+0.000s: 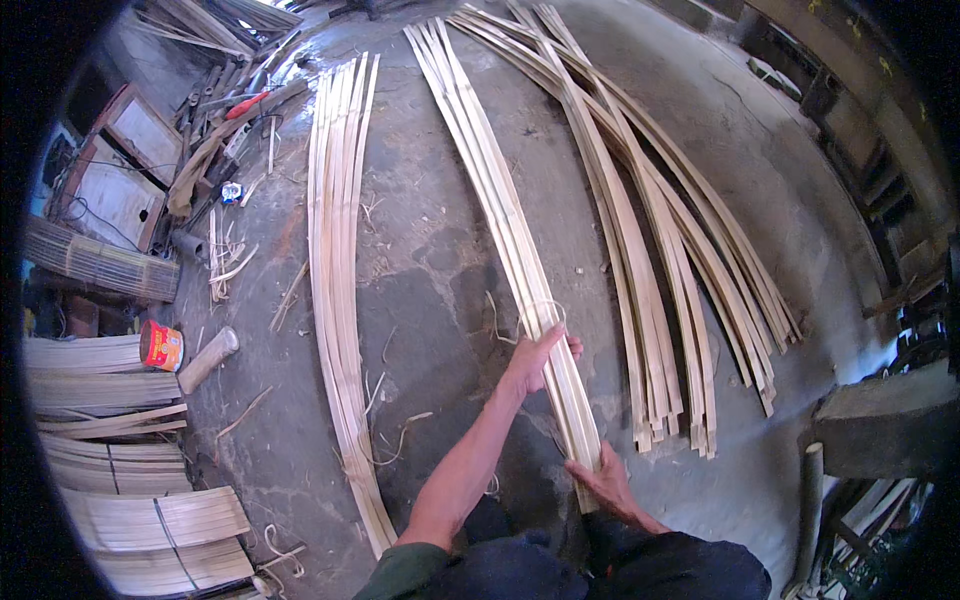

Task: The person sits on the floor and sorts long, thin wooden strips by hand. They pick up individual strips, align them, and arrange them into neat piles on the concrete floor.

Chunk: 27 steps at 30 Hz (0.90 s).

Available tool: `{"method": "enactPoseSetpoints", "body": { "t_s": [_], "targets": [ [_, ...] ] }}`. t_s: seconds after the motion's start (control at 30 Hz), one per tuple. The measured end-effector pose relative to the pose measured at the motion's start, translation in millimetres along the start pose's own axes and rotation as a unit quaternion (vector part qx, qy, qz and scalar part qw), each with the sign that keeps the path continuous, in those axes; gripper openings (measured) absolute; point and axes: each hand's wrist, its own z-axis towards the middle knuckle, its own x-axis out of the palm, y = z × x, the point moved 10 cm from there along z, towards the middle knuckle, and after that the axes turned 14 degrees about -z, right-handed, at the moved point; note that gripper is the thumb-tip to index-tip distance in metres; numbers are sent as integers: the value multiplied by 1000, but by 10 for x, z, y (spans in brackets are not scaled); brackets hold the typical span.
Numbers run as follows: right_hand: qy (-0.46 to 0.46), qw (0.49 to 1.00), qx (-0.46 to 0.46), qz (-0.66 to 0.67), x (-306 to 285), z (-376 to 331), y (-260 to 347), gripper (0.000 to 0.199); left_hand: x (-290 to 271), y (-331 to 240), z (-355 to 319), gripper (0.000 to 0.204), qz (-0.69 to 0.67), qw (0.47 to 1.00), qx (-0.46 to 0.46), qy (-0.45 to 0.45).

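On the concrete floor (440, 270), the left hand (535, 355) lies spread, palm down, on the middle bundle of bamboo strips (505, 215). Its long axis runs away from the person, curving leftward. The right hand (605, 480) presses flat on its near end.

— Where can I pass a hand?

— Bare concrete floor (430, 270) runs between the left bundle of strips (335, 250) and the middle bundle (500, 210) my hands rest on; only thin shavings (385, 410) lie there.

— And to my right?

— A narrow lane of floor, then the fanned pile of strips (665, 260) blocks it.

— Far left?

— Crowded: a red can (160, 346), a short tube (207, 360), tied stacks of slats (150, 520) and loose tools (240, 105).
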Motion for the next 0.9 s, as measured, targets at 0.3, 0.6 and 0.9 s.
{"method": "enactPoseSetpoints", "body": {
  "t_s": [0.3, 0.6, 0.9],
  "targets": [
    [29, 998, 19, -43, -476, 402, -68, 63, -479, -344, 323, 79, -98, 978, 154, -100],
    [1, 999, -23, -39, -495, 481, -211, 51, -237, -1447, -101, 77, 420, 836, 322, -141],
    [-2, 998, -24, -66, -665, 438, -179, 59, 613, -1305, 386, 22, 602, 684, 397, -113]
  ]
}}
